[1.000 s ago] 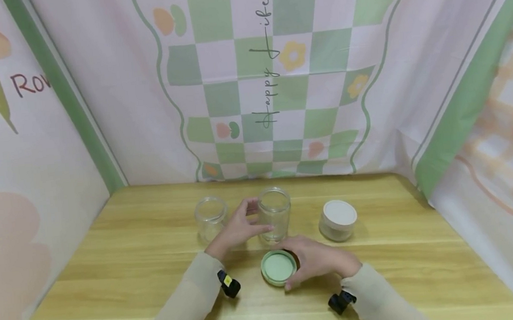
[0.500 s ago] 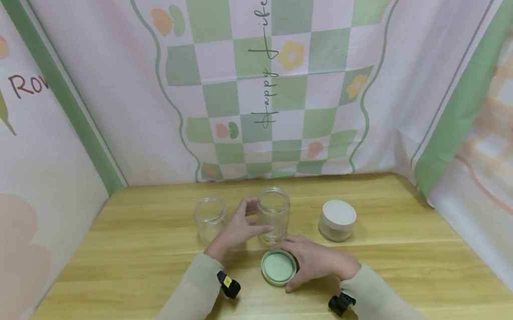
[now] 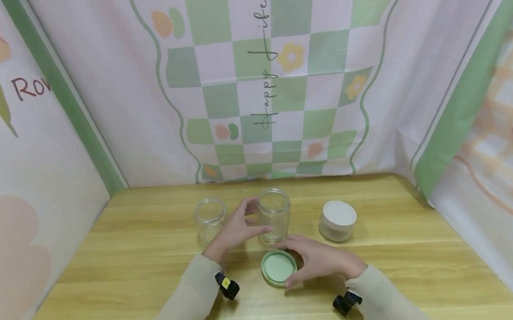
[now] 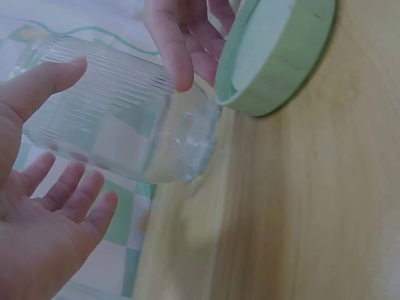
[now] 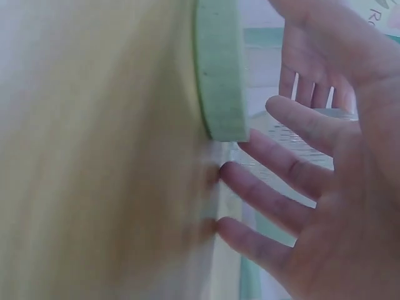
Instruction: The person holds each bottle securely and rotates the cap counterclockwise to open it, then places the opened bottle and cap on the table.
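Little has shifted: right hand has drawn slightly back from the green lid, its wrist further out; left hand is unchanged. Head view: left hand cups the ribbed glass jar, upright on the wooden table; lid lies flat just before it. A second open jar and a white-lidded jar stand either side.

Left wrist view: left hand spread wide, thumb near the jar, contact unclear.

Right wrist view: right hand spread, fingers straight, beside the lid, not gripping.
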A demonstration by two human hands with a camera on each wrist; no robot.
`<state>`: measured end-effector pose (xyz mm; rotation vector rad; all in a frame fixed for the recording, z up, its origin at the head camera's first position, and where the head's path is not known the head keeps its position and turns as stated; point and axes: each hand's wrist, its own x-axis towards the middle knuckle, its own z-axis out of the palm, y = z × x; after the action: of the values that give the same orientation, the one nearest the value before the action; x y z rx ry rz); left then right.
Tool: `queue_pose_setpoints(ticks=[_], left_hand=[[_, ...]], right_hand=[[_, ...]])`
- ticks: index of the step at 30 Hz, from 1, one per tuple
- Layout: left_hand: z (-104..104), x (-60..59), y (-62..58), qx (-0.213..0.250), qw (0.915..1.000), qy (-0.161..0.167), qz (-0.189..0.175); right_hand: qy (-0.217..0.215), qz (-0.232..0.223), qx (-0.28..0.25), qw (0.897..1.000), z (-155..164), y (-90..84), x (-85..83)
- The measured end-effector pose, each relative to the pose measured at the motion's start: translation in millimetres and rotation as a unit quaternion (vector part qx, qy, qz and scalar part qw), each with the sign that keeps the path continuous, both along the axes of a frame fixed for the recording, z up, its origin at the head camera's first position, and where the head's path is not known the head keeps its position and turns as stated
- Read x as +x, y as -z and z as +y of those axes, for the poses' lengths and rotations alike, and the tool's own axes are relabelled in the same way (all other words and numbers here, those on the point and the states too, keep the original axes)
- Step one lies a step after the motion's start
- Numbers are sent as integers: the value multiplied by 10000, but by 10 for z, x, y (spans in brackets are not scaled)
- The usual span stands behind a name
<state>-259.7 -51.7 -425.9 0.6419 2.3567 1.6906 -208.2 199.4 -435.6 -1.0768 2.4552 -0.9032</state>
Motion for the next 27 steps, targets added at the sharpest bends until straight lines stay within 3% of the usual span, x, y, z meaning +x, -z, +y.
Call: queue_pose_setpoints(ticks=[7, 17, 27], left_hand=[[-49, 22, -71, -31, 9995, 43, 320], [-37, 88, -247, -63, 9921, -184, 1239], [92, 155, -436, 251, 9814, 69, 1901]], right_hand=[[396, 227, -39, 9989, 56, -161, -17], [752, 1061, -298, 9911, 169, -418, -20], [1004, 1697, -370, 9797, 310, -521, -52]])
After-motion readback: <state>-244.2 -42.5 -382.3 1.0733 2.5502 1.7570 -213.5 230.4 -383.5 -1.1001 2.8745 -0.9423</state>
